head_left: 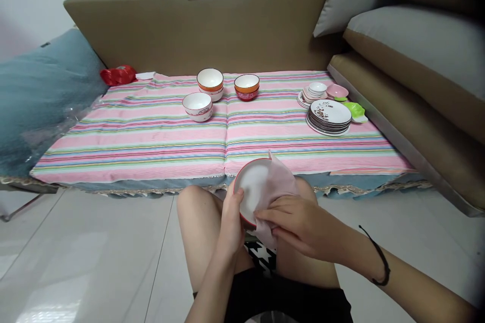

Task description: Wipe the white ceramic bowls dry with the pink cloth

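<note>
A white bowl with a red rim is tilted over my knees. My left hand grips its near rim, fingers closed round the edge. My right hand presses a pale pink cloth against the bowl's right side and inside, fingers closed on the cloth. The cloth covers the right half of the bowl.
A striped pink mat covers a low platform ahead. On it stand a white bowl, a stacked bowl pair, an orange bowl, a plate stack, small dishes and a green dish. Grey cushions lie right.
</note>
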### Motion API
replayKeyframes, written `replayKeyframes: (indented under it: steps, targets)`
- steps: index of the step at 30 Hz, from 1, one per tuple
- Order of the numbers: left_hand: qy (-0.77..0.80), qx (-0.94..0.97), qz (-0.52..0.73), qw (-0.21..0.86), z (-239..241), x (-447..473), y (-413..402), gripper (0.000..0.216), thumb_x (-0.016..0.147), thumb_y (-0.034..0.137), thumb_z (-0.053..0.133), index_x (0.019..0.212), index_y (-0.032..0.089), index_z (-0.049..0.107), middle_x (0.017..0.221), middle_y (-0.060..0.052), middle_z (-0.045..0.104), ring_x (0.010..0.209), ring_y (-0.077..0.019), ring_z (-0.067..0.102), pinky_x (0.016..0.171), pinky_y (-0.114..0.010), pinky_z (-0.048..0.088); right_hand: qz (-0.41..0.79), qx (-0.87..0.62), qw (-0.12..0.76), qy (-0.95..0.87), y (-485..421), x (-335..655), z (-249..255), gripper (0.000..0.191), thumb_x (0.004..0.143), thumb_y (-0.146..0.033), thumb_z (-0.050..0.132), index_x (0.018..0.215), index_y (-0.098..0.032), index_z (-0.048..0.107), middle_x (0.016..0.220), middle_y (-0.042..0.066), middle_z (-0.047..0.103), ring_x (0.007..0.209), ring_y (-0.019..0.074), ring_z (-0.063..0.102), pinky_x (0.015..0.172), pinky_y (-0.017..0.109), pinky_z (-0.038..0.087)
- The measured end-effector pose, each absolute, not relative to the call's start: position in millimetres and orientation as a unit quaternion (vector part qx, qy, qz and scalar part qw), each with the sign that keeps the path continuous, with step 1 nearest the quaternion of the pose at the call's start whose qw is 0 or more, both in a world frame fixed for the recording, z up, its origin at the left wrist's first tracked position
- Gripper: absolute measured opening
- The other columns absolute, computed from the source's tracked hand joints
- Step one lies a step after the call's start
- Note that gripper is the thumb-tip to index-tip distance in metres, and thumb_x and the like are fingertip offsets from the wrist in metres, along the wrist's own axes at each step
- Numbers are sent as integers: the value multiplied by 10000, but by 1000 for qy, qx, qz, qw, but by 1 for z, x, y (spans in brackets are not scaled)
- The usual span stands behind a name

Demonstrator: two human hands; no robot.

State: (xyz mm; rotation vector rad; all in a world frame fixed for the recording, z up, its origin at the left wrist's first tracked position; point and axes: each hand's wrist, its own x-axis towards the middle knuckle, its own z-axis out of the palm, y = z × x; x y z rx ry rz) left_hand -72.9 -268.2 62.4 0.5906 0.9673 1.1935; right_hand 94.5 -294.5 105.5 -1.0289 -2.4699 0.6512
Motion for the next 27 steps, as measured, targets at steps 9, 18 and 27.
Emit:
replayKeyframes:
  steps: [9,18,27]
  targets:
    - [441,273,519,679,65,-66,-278,448,823,447,586,1210,221,608,1098,-65,663,1052,-251,597,920,-361,455,179,-428,264,-846,-307,78,86,88,923,-267,546,874,-206,586,842,38,662,791,200,604,691,350,468]
    - [432,214,534,695,69,-63,-279,359,807,364,636,1119,188,647,1007,-56,663,1011,-228,601,872,-318,464,201,-410,237,-857,-306,80,95,263,936,-279,504,1182,-208,567,1061,75,672,949,230,602,821,399,478]
    - [441,172,524,708,64,-62,-280,364,782,380,677,1098,200,655,934,-27,678,909,-209,618,791,-291,466,166,-433,236,-854,-306,79,94,193,959,-253,444,964,-165,615,884,89,661,858,230,592,770,387,462]
